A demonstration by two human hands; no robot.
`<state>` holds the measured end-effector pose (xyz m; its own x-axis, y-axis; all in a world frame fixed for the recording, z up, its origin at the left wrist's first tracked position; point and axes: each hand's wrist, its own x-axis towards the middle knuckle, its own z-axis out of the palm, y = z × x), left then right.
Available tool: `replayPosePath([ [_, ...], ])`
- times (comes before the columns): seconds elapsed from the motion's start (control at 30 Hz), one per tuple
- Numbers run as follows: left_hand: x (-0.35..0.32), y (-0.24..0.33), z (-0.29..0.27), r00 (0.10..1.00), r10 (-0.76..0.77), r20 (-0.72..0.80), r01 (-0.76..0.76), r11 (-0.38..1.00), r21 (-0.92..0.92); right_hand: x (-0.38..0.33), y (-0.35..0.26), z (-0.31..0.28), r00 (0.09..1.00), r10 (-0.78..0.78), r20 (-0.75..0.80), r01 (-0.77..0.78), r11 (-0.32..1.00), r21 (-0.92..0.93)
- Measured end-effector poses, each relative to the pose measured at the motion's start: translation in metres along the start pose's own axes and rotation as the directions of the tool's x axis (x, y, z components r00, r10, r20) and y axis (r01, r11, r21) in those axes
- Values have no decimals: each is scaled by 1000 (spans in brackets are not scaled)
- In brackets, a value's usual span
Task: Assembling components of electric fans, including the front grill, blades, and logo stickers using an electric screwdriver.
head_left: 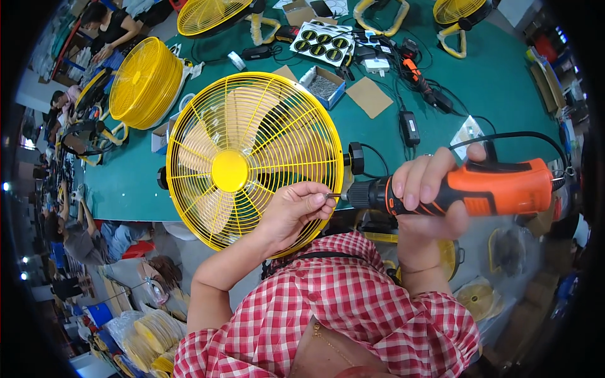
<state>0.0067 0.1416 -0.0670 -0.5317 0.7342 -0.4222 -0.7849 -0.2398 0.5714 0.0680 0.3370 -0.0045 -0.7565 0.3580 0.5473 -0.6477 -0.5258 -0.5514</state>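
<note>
A round fan point(230, 170) with a yellow wire grille and a solid yellow hub lies in front of me at the table's near edge. In my right hand point(425, 186) is an orange and black electric screwdriver point(504, 189), held level with its bit pointing left. My left hand point(290, 211) is closed in a pinch at the tip of the bit, over the grille's lower right part. A tiny piece, perhaps a screw, is between those fingertips, mostly hidden. Beside the grille's right rim sits a black knob point(356, 159).
On the green table point(252, 62) are a blue box of small metal pieces point(322, 87), a cardboard piece point(370, 97), a sticker sheet point(322, 44), and cords with a black adapter point(409, 128). Stacked yellow grilles point(142, 85) stand left. Other people sit at far left.
</note>
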Motion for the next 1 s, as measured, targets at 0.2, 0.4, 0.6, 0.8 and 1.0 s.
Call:
replayPosePath([
  [0.2,4,1,0,995,-96,23,94,994,46,-2,-2,-11,995,-10,100,7,1000,28],
  [0.4,13,7,-6,980,-184,77,175,978,109,2,8,-21,971,-160,177,162,987,6],
  [0.6,34,22,12,995,14,102,-75,779,622,3,1,-15,939,-278,202,308,942,-134],
  [0.8,85,59,15,832,83,549,-554,60,831,-2,14,-15,961,-275,-23,251,908,-335],
  [1.0,106,67,18,748,-99,656,-630,-417,655,-9,41,-34,964,-258,68,260,851,-457],
])
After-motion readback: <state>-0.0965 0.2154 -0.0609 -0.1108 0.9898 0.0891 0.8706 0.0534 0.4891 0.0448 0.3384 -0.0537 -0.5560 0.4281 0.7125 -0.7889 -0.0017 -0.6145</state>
